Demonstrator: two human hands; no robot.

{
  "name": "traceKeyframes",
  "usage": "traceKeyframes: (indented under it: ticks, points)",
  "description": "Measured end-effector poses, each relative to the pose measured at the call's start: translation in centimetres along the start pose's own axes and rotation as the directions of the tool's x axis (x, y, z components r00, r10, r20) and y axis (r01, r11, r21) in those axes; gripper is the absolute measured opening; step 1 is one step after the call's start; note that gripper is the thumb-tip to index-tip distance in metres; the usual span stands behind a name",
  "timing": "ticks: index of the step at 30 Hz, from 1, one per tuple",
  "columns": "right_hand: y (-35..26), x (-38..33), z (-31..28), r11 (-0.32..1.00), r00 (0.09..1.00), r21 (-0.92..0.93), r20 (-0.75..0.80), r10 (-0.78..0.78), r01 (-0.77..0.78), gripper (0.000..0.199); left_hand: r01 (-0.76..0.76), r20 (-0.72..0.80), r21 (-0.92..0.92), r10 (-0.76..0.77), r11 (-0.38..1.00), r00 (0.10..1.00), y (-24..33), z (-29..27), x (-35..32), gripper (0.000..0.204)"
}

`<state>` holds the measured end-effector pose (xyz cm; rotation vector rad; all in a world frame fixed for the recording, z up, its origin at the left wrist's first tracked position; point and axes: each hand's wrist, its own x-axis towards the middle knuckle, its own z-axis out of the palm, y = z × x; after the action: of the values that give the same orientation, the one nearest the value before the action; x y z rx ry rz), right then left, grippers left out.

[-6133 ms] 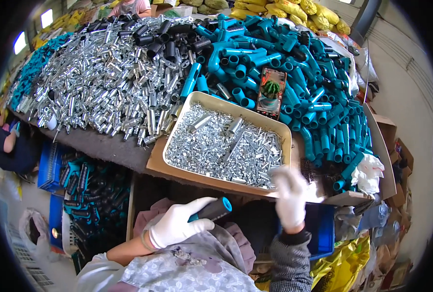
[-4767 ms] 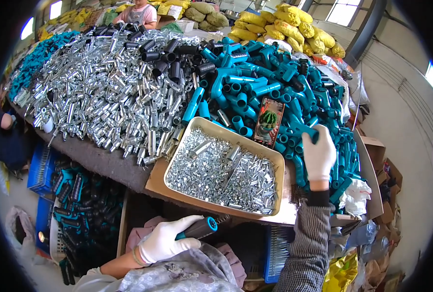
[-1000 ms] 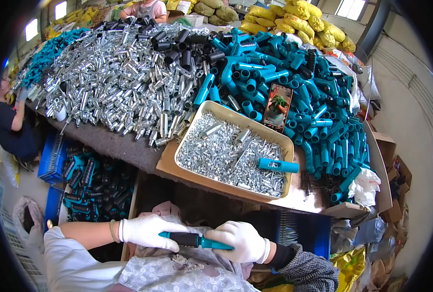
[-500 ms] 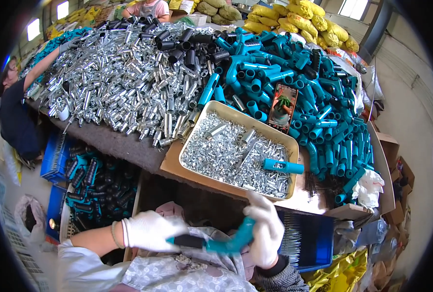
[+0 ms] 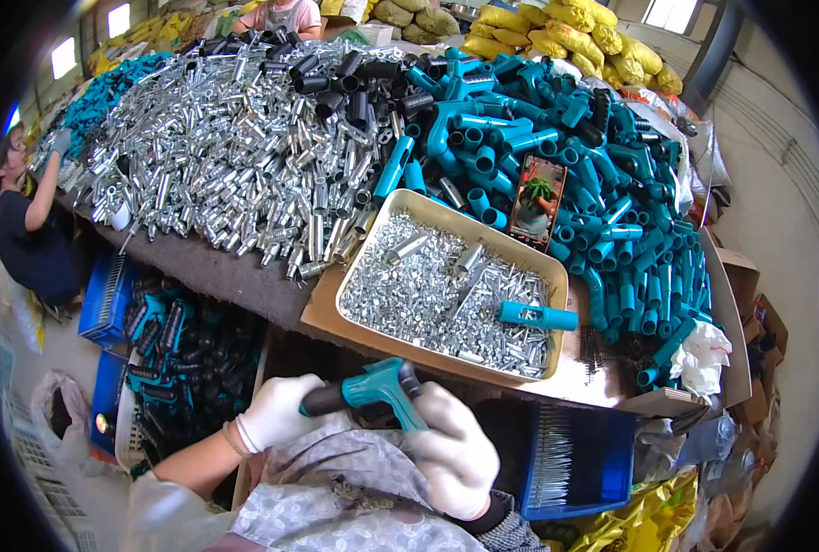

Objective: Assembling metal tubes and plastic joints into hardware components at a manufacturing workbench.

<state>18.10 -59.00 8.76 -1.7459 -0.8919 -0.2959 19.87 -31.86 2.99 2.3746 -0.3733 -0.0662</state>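
Note:
Held level above my lap is a teal-and-black plastic tool handle (image 5: 372, 387); its exact kind I cannot tell. My left hand (image 5: 283, 413), in a white glove, is closed around its black end. Also gloved, my right hand (image 5: 453, 450) grips the other end, where a teal branch angles down and a black piece sticks up; its fingers partly hide the handle. Beyond my hands stands a cream tray (image 5: 347, 308) full of small shiny metal parts. A loose teal tube (image 5: 540, 316) with a cut-out lies across its right side.
Metal tubes (image 5: 230, 166) are heaped left on the table, teal plastic parts (image 5: 612, 221) right. A phone-like rectangle (image 5: 538, 198) leans behind the tray. Below are a crate of finished-looking handles (image 5: 189, 359) and a blue bin (image 5: 602, 460) of thin metal rods. A co-worker (image 5: 37, 230) stands far left.
The handle has risen and turned, its teal head now upward. My right hand has moved left and down around it; my left hand is slightly higher. The co-worker's arm has drawn back.

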Motion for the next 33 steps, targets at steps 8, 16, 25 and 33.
traceKeyframes:
  ticks: [8, 16, 25, 33]
  points:
    - [0.5, -1.5, 1.2, 0.977, 0.963, 0.18, -0.223, 0.151, -0.112, 0.03, 0.049, -0.031, -0.138, -0.054, 0.989, 0.998, 0.5, 0.7, 0.2, 0.024]
    - [1.4, -1.2, -0.9, 0.99, 0.995, 0.139, -0.086, 0.051, -0.039, 0.03, -0.061, -0.069, -0.306, 0.042, 0.95, 0.997, 0.4, 1.9, -0.4, 0.029]
    - [0.8, -0.3, -0.3, 0.998, 0.997, 0.062, -0.081, 0.018, -0.013, 0.026, -0.11, 0.083, -0.245, 0.134, 0.963, 0.988, 0.6, 2.2, -0.3, 0.027]
    - [6.2, -4.5, -0.7, 0.698, 0.731, 0.297, -0.001, 0.683, -0.651, 0.048, -0.368, 0.048, 0.335, 0.375, 0.867, 0.926, 0.5, 0.2, 0.1, 0.018]
